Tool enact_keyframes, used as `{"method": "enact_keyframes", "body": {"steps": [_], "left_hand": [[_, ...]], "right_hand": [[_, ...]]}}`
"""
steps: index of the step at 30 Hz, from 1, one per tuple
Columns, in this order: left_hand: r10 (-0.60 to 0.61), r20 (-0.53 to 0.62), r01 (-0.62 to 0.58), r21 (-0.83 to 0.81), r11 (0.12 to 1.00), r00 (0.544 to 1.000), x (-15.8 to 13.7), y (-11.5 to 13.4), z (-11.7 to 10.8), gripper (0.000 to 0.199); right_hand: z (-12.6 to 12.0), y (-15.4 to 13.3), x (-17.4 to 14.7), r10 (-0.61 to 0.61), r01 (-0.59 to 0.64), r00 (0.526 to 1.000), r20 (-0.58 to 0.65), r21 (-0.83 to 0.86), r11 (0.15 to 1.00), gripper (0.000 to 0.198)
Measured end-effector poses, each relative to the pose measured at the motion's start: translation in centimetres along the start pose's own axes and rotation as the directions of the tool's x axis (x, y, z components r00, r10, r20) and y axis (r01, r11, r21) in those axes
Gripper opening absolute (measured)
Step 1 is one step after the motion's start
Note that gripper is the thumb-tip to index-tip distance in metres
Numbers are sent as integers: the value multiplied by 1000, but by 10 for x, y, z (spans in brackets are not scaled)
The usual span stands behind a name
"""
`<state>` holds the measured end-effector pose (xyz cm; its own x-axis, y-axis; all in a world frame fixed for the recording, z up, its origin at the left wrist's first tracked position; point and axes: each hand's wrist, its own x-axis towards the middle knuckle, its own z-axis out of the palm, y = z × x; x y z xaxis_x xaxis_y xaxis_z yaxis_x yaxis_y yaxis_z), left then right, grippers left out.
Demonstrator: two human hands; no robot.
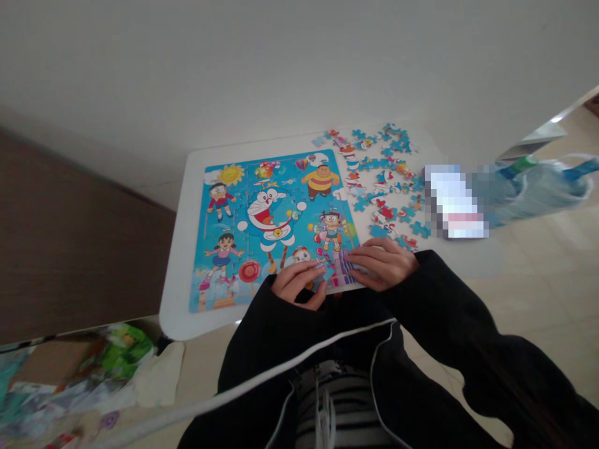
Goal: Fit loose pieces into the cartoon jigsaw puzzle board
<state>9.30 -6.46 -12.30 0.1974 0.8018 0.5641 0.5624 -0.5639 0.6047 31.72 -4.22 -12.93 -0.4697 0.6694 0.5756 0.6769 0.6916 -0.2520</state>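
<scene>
A jigsaw puzzle (234, 212) with a blue cartoon picture lies in front of me on a white table. At its lower edge, my left hand (299, 284) is curled, thumb and fingers closed round a small light-blue puzzle piece (329, 270). The fingers partly hide that piece and the picture beneath. My right hand (384, 263) rests at the lower right corner, its fingers stretched out over the purple buildings (342, 265) of the picture. Loose puzzle pieces (386, 212) are spread right of the board, just beyond my right hand.
The white table (180, 274) stands against a pale wall. A phone (456, 202), blurred by pixels, lies at its right, beside clear plastic bottles (538, 187). Bags and packets (124, 349) lie at the lower left. A white cable (281, 362) crosses before my body.
</scene>
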Motion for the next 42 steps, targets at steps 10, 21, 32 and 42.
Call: {"method": "enact_keyframes", "body": {"steps": [10, 21, 32, 42], "left_hand": [[7, 3, -7, -33, 999, 1000, -2, -1, 1, 17], [53, 35, -49, -99, 994, 998, 6, 3, 4, 17], [64, 128, -60, -37, 998, 990, 13, -9, 14, 14], [102, 289, -44, -200, 979, 952, 30, -10, -1, 21]], "right_hand": [[-5, -7, -3, -14, 14, 1000, 8, 59, 998, 14], [-6, -9, 3, -83, 88, 990, -114, 46, 995, 12], [-4, -13, 3, -20, 34, 986, -166, 80, 996, 8], [-1, -13, 0, 39, -23, 986, -164, 97, 995, 10]]}}
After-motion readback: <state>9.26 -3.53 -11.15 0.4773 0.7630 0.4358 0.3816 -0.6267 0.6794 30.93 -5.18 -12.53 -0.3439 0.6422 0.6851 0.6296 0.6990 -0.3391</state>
